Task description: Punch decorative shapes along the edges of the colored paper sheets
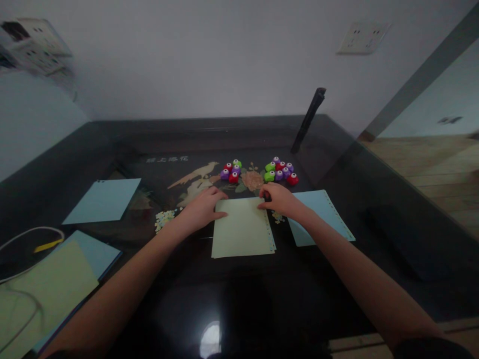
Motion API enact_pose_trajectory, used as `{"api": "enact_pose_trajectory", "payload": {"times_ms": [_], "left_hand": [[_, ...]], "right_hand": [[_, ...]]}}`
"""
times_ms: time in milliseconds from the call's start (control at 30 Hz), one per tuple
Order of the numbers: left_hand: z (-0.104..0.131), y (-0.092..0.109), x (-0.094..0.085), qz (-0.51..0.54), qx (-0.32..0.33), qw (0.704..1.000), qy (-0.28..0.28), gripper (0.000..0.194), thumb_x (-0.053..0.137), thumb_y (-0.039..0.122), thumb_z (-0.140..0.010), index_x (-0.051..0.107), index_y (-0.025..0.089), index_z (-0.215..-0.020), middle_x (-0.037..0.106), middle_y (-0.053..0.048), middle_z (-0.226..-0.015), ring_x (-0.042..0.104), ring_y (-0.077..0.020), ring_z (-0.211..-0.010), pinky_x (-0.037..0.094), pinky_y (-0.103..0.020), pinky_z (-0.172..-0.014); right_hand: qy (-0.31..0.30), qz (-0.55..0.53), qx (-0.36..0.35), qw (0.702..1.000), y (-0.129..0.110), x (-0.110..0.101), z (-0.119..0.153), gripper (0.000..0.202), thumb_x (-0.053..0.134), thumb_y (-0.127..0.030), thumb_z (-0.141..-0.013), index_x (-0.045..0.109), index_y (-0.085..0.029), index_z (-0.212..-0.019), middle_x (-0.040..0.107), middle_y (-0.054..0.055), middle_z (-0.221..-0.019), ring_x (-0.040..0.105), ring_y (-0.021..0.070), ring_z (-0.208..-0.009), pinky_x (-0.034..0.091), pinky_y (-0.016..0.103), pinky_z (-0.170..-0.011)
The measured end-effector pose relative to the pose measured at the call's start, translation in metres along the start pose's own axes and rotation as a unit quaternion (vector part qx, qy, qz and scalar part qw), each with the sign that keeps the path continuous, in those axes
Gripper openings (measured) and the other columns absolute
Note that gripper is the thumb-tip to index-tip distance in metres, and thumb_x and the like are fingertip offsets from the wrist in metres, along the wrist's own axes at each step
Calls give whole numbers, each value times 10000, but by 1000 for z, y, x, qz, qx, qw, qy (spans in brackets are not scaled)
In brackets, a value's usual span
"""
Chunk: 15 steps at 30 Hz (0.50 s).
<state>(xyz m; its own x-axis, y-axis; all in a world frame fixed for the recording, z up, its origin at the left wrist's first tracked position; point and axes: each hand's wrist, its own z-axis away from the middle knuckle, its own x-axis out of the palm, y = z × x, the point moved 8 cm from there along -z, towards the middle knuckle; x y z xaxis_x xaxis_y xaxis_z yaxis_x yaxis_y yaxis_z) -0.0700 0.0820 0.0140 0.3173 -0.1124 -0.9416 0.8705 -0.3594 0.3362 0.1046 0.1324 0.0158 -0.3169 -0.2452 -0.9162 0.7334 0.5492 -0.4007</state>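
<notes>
Pale yellow-green sheets point(241, 229) lie on the dark table in front of me, with small holes along their right edge. My left hand point(205, 207) rests at their upper left corner, thumb and fingers apart. At the upper right corner my right hand point(275, 197) has its fingers bent in a pinch around a small dark object, too small to make out. Beside the sheets on the right is a blue sheet point(314, 219) with holes along its edge, partly under my right forearm. Small paper bits point(163, 219) lie left of my left hand, and more point(277, 217) below my right hand.
Behind the hands stand two groups of red, green and purple eyed toys point(233, 172) point(280, 172). A black upright bar point(309, 119) rises at the back right. At left lie a blue sheet point(103, 200), yellow paper point(48, 289) and a white cable point(33, 229).
</notes>
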Motion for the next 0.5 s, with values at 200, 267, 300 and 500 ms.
{"api": "enact_pose_trajectory", "payload": {"times_ms": [200,267,300,500], "left_hand": [[2,4,-2,-29,3,1000,2,391,688,314,-738,578,173,-1086,548,-87,-1074,530,-250,-1029,423,-370,-907],[3,5,-2,-30,-1,1000,1,383,680,321,-746,578,172,-1084,542,-91,-1085,528,-251,-1035,426,-370,-904],[3,5,-3,-30,-2,1000,0,382,678,324,-748,578,170,-1083,540,-93,-1089,528,-253,-1037,427,-371,-904],[4,11,-4,-52,2,999,1,374,659,321,-765,575,164,-1094,545,-96,-1082,541,-254,-1015,430,-372,-893]], "right_hand": [[-6,-25,10,1000,4,4,-2,210,739,-213,-666,585,-158,-799,544,17,-766,490,144,-682,343,253,-605],[-4,-27,14,1000,5,4,-2,231,741,-222,-662,593,-155,-827,541,16,-762,489,147,-681,341,255,-601],[-3,-26,16,1000,6,4,-2,246,744,-226,-659,596,-154,-842,541,17,-763,489,149,-684,340,258,-602],[-9,-27,30,999,7,4,-1,235,745,-229,-654,605,-152,-826,543,22,-758,481,150,-667,333,269,-589]]}}
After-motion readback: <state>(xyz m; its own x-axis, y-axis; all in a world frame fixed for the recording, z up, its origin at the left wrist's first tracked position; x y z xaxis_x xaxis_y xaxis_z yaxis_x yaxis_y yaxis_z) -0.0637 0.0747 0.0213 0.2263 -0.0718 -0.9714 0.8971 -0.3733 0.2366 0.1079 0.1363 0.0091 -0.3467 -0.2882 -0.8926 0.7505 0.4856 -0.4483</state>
